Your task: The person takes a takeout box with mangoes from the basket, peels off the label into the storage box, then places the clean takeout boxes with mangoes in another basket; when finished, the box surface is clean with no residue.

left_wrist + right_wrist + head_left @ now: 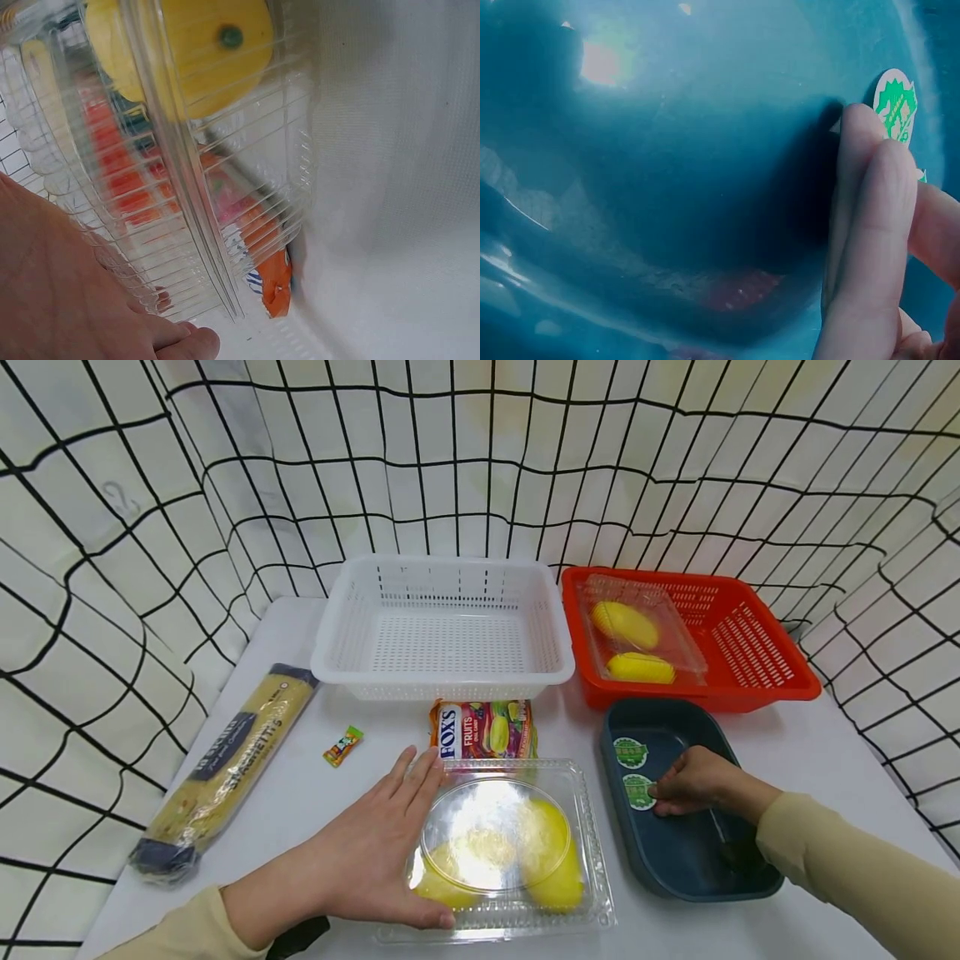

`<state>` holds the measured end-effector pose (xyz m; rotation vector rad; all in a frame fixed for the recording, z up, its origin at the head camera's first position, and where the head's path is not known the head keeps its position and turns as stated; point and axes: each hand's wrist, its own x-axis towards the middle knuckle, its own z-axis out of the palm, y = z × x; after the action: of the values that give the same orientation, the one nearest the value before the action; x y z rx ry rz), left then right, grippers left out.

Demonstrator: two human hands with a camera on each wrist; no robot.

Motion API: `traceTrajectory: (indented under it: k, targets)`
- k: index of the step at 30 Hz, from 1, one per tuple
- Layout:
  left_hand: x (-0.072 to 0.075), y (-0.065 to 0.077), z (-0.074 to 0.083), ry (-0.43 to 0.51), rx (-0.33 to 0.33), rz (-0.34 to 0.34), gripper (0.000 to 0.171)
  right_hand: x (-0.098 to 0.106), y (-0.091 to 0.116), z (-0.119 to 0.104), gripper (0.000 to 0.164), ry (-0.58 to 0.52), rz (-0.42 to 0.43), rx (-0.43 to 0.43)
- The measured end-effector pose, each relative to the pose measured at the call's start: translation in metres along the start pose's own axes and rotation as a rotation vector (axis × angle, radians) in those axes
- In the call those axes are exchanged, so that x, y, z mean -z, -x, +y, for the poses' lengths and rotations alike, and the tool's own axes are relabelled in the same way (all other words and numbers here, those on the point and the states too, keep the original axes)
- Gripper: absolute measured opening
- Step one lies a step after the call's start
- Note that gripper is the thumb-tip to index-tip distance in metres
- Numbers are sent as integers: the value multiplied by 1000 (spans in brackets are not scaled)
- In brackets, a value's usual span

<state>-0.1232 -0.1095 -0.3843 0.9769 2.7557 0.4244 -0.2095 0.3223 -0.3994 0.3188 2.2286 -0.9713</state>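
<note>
My left hand rests along the left side of a clear plastic clamshell box, its fingers straight and its thumb at the near edge. Inside the lidded box lie yellow mango-like fruits; the left wrist view shows one yellow fruit through the ribbed wall. Over on the right, my right hand reaches into a dark blue tub. Its thumb and fingertips pinch the edge of a round green sticker inside the tub. A second green sticker lies just beyond it.
Behind the box lies a Fox's candy bag. A white basket stands at the back, beside a red basket holding another clear box of yellow items. Spaghetti and a small wrapped candy lie left. Black wire mesh surrounds the table.
</note>
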Motion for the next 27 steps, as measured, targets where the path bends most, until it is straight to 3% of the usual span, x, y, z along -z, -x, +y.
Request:
traceTrajectory:
  k: [27]
  targets:
    - [1, 0, 1, -4, -6, 7, 137, 4, 3, -1, 22, 23, 34, 14]
